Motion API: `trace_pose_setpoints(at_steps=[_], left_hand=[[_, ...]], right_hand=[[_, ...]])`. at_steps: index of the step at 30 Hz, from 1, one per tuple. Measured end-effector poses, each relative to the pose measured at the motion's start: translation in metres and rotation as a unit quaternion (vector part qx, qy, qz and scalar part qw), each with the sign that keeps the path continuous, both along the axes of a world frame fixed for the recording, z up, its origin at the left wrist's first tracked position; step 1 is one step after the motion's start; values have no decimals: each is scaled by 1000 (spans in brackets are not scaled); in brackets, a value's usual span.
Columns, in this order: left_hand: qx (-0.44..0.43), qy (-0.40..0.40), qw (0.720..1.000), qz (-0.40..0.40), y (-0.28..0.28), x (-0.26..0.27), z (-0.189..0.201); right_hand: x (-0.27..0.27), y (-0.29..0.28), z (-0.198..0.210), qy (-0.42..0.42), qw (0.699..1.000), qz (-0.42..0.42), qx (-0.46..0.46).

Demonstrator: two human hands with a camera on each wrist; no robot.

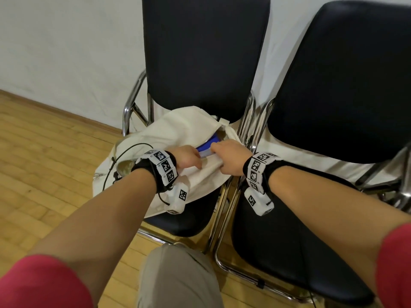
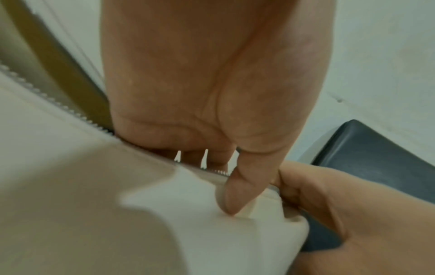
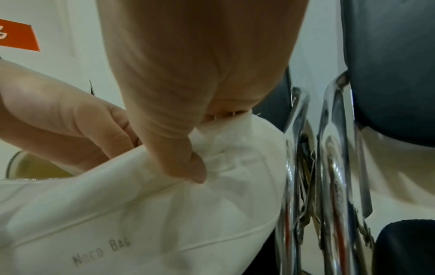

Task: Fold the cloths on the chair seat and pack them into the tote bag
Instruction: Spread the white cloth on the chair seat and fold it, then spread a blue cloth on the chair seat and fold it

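Observation:
A cream tote bag (image 1: pixel 164 134) lies on the black seat of the left chair (image 1: pixel 191 221), its zipped mouth partly open. A blue cloth (image 1: pixel 211 144) shows inside the opening. My left hand (image 1: pixel 189 157) grips the near edge of the bag's mouth (image 2: pixel 212 195), thumb on the outside and fingers inside. My right hand (image 1: pixel 229 158) grips the same edge just to the right, thumb pressed into the fabric (image 3: pixel 226 167). The two hands nearly touch. The bag's side reads "NOCO BAG" (image 3: pixel 101 251) in the right wrist view.
A second black chair (image 1: pixel 333 85) stands close on the right, chrome frames (image 3: pixel 306 167) of both chairs side by side. A white wall lies behind, wooden floor (image 1: pixel 44 163) to the left. My knee in beige trousers (image 1: pixel 178 278) is below the seat.

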State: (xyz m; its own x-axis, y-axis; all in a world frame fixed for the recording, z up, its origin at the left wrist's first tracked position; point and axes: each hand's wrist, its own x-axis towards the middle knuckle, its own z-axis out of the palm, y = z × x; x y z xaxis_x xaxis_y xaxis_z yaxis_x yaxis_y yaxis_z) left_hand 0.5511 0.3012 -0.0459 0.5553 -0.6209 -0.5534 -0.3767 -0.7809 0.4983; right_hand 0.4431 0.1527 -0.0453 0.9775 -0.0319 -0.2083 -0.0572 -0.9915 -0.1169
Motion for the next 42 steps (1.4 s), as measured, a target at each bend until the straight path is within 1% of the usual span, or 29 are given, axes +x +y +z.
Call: trace_pose_setpoints(at_steps=[3,8,13,17,20,22,24,26,30,33,38,42], left_hand=[[-26,-39,999,-16,7,-10,18],[-57,-72,996,-22,10,-29,40],[-47,-118,992,-27,7,-61,56],[-51,-162,985,-31,-7,-94,70],[-59,-190,980,-32,-27,-128,81],[-78,-219,971,-48,-47,-159,88],[-109,-220,967,-70,-72,-195,92],[-122,-214,964,-102,-98,-236,94],[-146,-186,959,-156,-151,-319,94],[-150,-159,956,-197,-188,-377,87],[-157,-133,942,-264,-241,-464,71],[-143,-126,937,-293,-274,-512,55]], right_hand=[[-13,5,13,-17,1000,-12,17],[-36,9,38,-102,994,-28,16],[-79,9,50,-103,991,-64,51],[-135,-1,61,-103,985,-113,80],[-187,-18,71,-89,980,-152,94],[-224,-36,76,-80,975,-186,88],[-264,-55,79,-83,967,-224,84],[-306,-73,80,-92,959,-257,81],[-393,-111,75,-81,939,-326,79],[-462,-138,66,-91,913,-387,89],[-570,-182,41,-65,859,-493,122],[-632,-212,15,-66,814,-560,137]])
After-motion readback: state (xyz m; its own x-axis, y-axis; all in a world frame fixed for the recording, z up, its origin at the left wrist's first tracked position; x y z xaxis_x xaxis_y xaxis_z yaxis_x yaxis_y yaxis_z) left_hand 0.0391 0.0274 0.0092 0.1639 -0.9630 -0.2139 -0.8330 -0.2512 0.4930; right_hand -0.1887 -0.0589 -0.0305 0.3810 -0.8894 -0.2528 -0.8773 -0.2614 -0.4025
